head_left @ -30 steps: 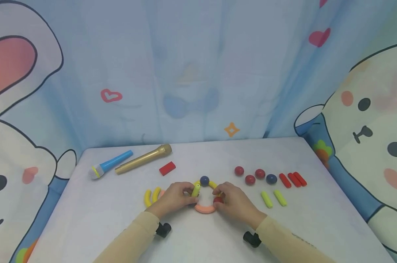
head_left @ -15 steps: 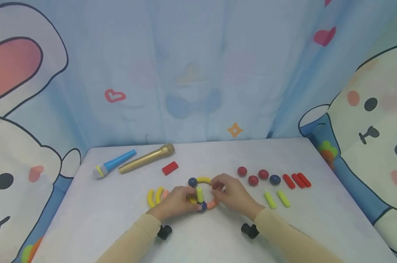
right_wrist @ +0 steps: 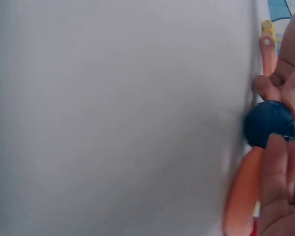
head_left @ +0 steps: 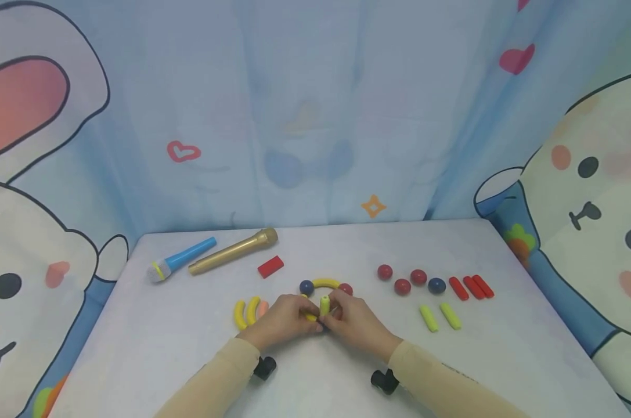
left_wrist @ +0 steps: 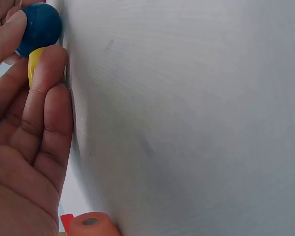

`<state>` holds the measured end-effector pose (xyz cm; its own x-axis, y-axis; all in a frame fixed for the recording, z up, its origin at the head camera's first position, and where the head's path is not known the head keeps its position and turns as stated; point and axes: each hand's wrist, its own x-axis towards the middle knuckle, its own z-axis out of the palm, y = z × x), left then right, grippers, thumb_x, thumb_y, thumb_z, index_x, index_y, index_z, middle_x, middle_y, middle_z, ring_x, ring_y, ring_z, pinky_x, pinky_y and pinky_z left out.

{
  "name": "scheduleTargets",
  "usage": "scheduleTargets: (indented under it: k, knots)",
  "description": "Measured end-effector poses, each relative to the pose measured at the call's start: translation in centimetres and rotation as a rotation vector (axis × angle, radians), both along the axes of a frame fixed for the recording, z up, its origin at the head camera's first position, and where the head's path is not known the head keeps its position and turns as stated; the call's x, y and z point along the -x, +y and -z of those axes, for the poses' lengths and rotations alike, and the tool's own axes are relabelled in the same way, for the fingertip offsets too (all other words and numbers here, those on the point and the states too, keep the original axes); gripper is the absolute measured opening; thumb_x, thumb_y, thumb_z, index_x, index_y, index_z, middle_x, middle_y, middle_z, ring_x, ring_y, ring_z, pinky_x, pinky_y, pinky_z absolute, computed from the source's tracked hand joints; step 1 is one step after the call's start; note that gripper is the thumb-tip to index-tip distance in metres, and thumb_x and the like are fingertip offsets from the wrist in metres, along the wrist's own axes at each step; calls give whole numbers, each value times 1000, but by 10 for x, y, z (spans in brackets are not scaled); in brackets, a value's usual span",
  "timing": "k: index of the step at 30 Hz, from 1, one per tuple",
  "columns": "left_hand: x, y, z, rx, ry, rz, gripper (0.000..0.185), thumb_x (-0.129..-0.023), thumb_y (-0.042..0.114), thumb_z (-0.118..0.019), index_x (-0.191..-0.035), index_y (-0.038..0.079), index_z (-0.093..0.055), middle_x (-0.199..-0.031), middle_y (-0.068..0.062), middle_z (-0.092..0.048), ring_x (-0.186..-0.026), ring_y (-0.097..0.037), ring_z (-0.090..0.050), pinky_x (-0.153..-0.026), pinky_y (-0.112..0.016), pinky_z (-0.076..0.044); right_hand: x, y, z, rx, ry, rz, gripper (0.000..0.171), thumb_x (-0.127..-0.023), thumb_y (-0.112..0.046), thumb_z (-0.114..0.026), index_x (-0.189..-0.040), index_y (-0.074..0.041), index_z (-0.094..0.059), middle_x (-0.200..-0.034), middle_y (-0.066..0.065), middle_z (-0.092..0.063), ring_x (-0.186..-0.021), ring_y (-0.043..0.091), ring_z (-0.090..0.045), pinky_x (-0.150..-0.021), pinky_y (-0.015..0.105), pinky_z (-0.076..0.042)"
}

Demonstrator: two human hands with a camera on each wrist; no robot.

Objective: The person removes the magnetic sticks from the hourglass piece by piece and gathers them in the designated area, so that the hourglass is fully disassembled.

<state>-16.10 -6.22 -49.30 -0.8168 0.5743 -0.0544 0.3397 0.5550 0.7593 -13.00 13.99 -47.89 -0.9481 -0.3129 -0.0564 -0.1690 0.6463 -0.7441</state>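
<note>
In the head view my left hand (head_left: 281, 319) grips the near left of a ring of balls and curved rods, its thumb against a blue ball (left_wrist: 43, 28) beside a yellow curved rod (left_wrist: 34, 66). The right hand (head_left: 361, 325) is close against it and pinches an upright yellow-green stick (head_left: 324, 304) above that ball; its fingertips touch the ball in the right wrist view. An orange curved rod (right_wrist: 243, 194) meets the ball there. Another blue ball (head_left: 306, 287), a yellow curve (head_left: 326, 283) and a red ball (head_left: 346, 288) form the ring's far side. The hands hide its near part.
Loose curved rods (head_left: 240, 315) lie left of the hands. Behind are a blue toy microphone (head_left: 187, 255), a gold one (head_left: 234, 252) and a red block (head_left: 270, 266). To the right lie balls (head_left: 402, 286), red sticks (head_left: 474, 287) and yellow-green sticks (head_left: 429, 318).
The ring has turned counterclockwise: its far blue ball moved left and its red ball swung to the far right side. My right hand moved from the ring's right side toward the left hand, to the stick.
</note>
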Motion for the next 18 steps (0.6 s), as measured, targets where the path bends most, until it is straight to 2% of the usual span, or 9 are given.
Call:
scheduleTargets:
  k: [5,7,10,14,16,18]
  knots:
    - [1,2,-1,20,-2,-11,24,-81,25,-85,-103,19,-78,-91,19,-69,-90,-2,-60,-85,-27,-49,-3,6,0,123,10,61,26,-96,-14,-66,-116,-13,-50,-102,-3,-66,-84,10,-63,-72,26,-54]
    - [1,2,-3,32,-16,-16,23,-82,25,-84,-103,20,-77,-92,19,-69,-89,-4,-60,-84,-28,-49,-5,15,-6,135,13,77,25,-96,-14,-68,-116,-16,-52,-103,-3,-66,-89,11,-63,-75,28,-54]
    - [-1,3,-4,44,-47,-29,25,-82,28,-84,-105,22,-76,-93,18,-67,-87,-6,-58,-81,-28,-49,-8,43,-19,67,60,122,27,-94,-15,-71,-116,-17,-56,-104,-3,-64,-95,14,-63,-80,30,-55]
    - [-3,3,-5,42,-68,-42,27,-82,29,-84,-106,23,-75,-94,16,-65,-84,-9,-57,-76,-28,-48,-20,109,-34,-78,123,236,31,-94,-19,-72,-120,-9,-58,-108,6,-64,-99,24,-63,-81,37,-57]
    - [-3,3,-5,45,-71,-47,27,-82,30,-84,-106,23,-75,-93,16,-65,-83,-9,-57,-75,-28,-48,-27,149,-36,-172,121,297,37,-94,-22,-71,-123,-3,-58,-108,11,-65,-98,29,-63,-78,40,-58]
    - [-4,3,-5,50,-73,-52,26,-82,31,-84,-105,24,-75,-93,16,-65,-84,-10,-57,-75,-28,-48,-33,185,-35,-258,81,341,43,-93,-23,-71,-124,4,-58,-105,16,-65,-94,32,-61,-75,43,-58]
